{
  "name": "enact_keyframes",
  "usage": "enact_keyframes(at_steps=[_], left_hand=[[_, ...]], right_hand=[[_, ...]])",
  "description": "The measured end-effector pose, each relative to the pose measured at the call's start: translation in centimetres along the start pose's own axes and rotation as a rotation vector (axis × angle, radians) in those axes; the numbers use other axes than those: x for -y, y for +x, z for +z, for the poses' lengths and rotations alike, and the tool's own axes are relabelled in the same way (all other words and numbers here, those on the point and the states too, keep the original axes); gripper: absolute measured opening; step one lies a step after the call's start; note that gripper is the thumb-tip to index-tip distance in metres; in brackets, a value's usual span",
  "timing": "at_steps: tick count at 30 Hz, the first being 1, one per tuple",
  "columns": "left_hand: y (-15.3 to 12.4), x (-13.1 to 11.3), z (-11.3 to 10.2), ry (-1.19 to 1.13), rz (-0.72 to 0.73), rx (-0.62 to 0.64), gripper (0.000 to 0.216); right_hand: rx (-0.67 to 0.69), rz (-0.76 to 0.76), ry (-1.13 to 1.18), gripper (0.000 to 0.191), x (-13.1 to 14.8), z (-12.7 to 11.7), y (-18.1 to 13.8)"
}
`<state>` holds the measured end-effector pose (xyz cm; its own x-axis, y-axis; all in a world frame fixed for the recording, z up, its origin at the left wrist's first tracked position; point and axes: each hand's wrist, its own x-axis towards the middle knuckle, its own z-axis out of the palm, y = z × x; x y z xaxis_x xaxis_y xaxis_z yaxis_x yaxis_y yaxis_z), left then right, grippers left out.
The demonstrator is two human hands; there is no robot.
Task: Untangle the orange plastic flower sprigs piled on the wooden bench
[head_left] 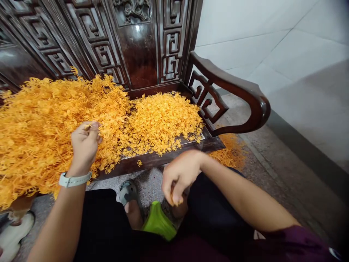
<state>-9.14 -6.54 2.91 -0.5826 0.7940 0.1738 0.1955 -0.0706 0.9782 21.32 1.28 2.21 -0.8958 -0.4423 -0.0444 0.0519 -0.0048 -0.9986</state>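
Note:
My left hand (pixel 85 142), with a pale watch strap at the wrist, is closed in a pinch at the edge of a big heap of tangled orange plastic pieces (pixel 40 120). A bit of orange shows between its thumb and fingers. My right hand (pixel 182 173) hangs over my lap, in front of the bench, fingers curled round small orange plastic pieces (pixel 172 194) that are mostly hidden. To the right of the big heap lies a lower pile of loose, spidery orange pieces (pixel 166 120). One single piece (pixel 139 163) rests on the bench's front edge.
Both piles lie on a dark carved wooden bench (pixel 141 58) with a curved armrest (pixel 234 83) at right. More orange pieces (pixel 230 151) are scattered on the floor below it. Something bright green (pixel 159 222) stands between my legs. Another person's foot (pixel 17 231) is at lower left.

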Motion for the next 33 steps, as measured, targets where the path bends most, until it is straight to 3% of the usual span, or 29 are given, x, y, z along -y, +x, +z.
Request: enact_keyframes(at_steps=[1,4,5,7,9,12,15,19,21,24,29,33], left_hand=[[0.1,0.0,0.2,-0.015,-0.007,0.0,0.033],[0.9,0.3,0.1,-0.093,-0.066,0.0,0.032],[1.1,0.5,0.0,-0.115,-0.084,0.001,0.032],[1.5,1.0,0.0,-0.135,-0.108,0.024,0.032],[1.4,1.5,0.3,-0.152,-0.122,0.075,0.032],[0.7,1.9,1.3,-0.242,-0.179,0.157,0.029],[-0.6,2.0,2.7,-0.365,-0.294,0.244,0.031],[-2.1,2.3,4.1,-0.416,-0.379,0.322,0.028],[-2.3,2.7,4.4,-0.44,-0.392,0.352,0.024],[-2.1,3.3,4.6,-0.477,-0.413,0.405,0.026],[-1.2,3.4,5.0,-0.547,-0.471,0.443,0.023],[-0.4,3.3,5.2,-0.529,-0.514,0.516,0.025]], right_hand=[[-0.149,-0.07,0.123,0.015,0.2,-1.4,-0.9],[-0.841,-0.313,0.344,0.049,0.3,-4.4,-1.7],[-0.985,-0.348,0.433,0.055,0.0,-4.8,-1.2],[-1.12,-0.295,0.641,0.063,-1.0,-4.6,0.9],[-1.109,-0.136,0.737,0.062,-1.9,-3.4,3.4],[-0.98,-0.001,0.585,0.046,-2.4,-1.6,6.3],[-0.989,-0.01,0.374,0.032,-2.2,-1.4,7.2],[-1.246,-0.01,0.313,0.027,-2.6,-3.2,7.0],[-1.303,-0.01,0.353,0.033,-3.0,-3.9,7.1],[-1.312,-0.023,0.423,0.049,-3.4,-4.5,7.5],[-1.257,-0.138,0.46,0.032,-4.0,-5.3,8.0],[-1.3,-0.167,0.493,0.039,-4.3,-6.2,8.2]])
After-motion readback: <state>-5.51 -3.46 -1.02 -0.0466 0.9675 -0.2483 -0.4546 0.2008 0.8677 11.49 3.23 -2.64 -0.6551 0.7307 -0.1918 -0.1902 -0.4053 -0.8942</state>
